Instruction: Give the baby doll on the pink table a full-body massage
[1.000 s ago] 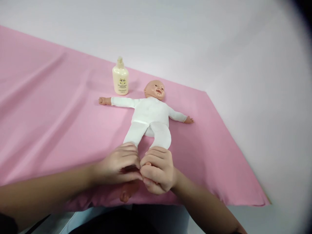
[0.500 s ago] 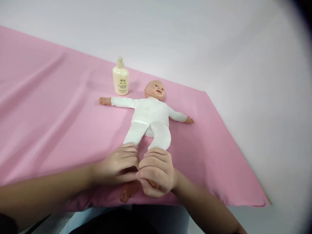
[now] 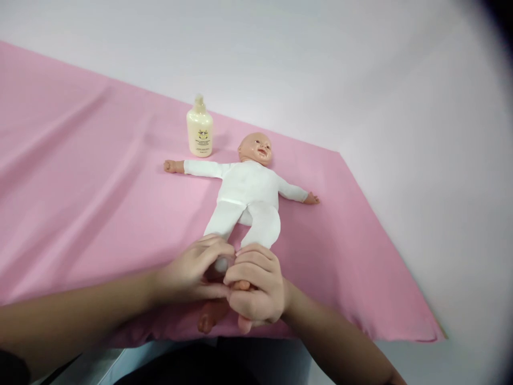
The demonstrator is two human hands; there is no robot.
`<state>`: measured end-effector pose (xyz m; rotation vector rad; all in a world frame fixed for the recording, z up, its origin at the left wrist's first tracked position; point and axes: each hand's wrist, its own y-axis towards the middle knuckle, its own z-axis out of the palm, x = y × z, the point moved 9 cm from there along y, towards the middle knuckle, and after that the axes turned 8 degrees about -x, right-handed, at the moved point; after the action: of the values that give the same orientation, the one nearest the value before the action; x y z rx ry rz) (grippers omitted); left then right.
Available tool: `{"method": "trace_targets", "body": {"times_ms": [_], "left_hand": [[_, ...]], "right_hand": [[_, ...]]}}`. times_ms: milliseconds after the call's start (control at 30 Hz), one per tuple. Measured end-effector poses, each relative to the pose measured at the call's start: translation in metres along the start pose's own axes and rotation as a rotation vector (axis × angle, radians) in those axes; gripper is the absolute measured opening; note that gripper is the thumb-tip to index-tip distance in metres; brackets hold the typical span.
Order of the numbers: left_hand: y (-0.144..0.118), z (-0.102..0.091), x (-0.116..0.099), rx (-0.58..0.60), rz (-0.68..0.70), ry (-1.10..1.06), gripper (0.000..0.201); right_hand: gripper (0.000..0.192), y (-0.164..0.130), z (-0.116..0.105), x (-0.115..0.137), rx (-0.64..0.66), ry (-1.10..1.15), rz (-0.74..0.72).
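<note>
Baby doll point(image 3: 247, 195) lies on its back on the pink cloth point(image 3: 92, 176), arms spread out to both sides, head pointing to the far edge of the cloth, legs toward the person. Doll wears a white long-sleeved suit with white leggings; bare plastic hands stick out of the sleeves. Left hand point(image 3: 192, 272) is curled around the lower end of one doll leg, fingers wrapped over the white legging near the ankle, thumb side underneath. Right hand point(image 3: 254, 289) is closed around the other lower leg just beside it, fingers folded over the top, holding the ankle and foot area. The two hands touch each other at the knuckles. One bare doll foot point(image 3: 208, 318) shows below the hands, close to the near edge of the cloth; a bit of the other foot peeks out under the right hand. Both forearms come in from the bottom of the view. A cream-coloured pump bottle point(image 3: 199, 133) stands upright on the cloth, just beside the doll's head and near its outstretched arm, not touching it. Bottle has a label with a small dark emblem and lines of small print, too small to read, no brand legible. Cloth has soft creases on the left side and covers the table up to a plain pale wall point(image 3: 320, 64) behind.
</note>
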<state>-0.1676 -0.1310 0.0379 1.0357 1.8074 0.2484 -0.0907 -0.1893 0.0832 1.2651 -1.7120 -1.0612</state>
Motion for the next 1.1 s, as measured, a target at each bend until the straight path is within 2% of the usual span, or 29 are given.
{"method": "trace_targets", "body": {"times_ms": [133,300,367,567,700,933,1100], "left_hand": [[-0.004,0.002,0.004,0.011,0.014,-0.006,0.04],[-0.003,0.001,0.002,0.055,0.001,-0.047,0.043],[-0.001,0.001,0.001,0.069,-0.014,-0.053,0.037],[0.003,-0.001,-0.005,0.058,-0.018,-0.078,0.021],[0.004,0.0,-0.011,0.07,0.033,-0.103,0.018],[0.003,0.003,-0.01,0.09,0.056,-0.107,0.025],[0.004,0.005,-0.01,0.097,0.069,-0.085,0.023]], "right_hand": [[0.034,0.004,-0.001,0.0,0.009,-0.044,-0.059],[0.016,0.01,-0.009,-0.005,-0.063,-0.083,-0.01],[0.012,0.006,-0.005,-0.003,-0.012,-0.087,-0.011],[0.019,-0.009,0.011,0.002,0.188,-0.101,-0.054],[0.027,-0.009,0.013,0.005,0.214,-0.077,-0.095],[0.014,-0.006,0.018,0.009,0.216,-0.11,-0.177],[0.016,-0.009,0.021,0.009,0.265,-0.088,-0.166]]}}
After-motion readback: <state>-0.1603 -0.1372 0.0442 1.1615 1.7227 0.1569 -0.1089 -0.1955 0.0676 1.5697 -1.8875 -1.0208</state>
